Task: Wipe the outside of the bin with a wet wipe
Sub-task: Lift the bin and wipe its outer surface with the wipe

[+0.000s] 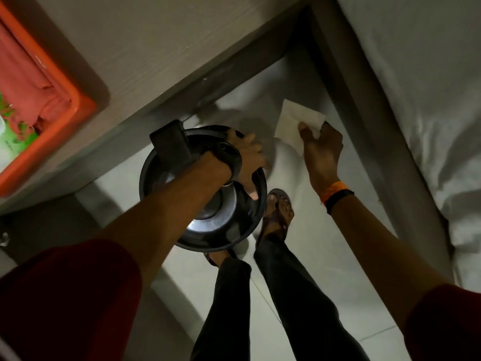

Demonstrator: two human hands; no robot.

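1. We look straight down on the bin [208,220], a round black can with a shiny metal lid, at centre frame on the pale tiled floor [325,295]. A black flat part, likely the hinge or pedal housing, juts from its rim toward the upper left.

2. Our left hand [247,157] lies over the bin's upper right rim, fingers curled around the edge and thumb pressed down on the lid. A dark watch [230,152] sits at that wrist.

3. Our right hand [321,149] is to the right of the bin, apart from it, pinching a white wet wipe [291,123] between thumb and fingers. The wipe hangs open as a flat sheet toward the upper left of the hand, and does not touch the bin.

4. That wrist carries an orange band and a black band [335,195].

5. Below the bin, two legs in dark trousers; one sandalled foot [278,212] shows just beside the bin's lower right edge, the other is mostly hidden beneath the bin.

6. A grey wood-grain tabletop [156,48] fills the upper left, holding an orange tray [78,100] with reddish cloth and a green packet at the left edge.

7. White bedding [429,100] runs down the right side of the frame.
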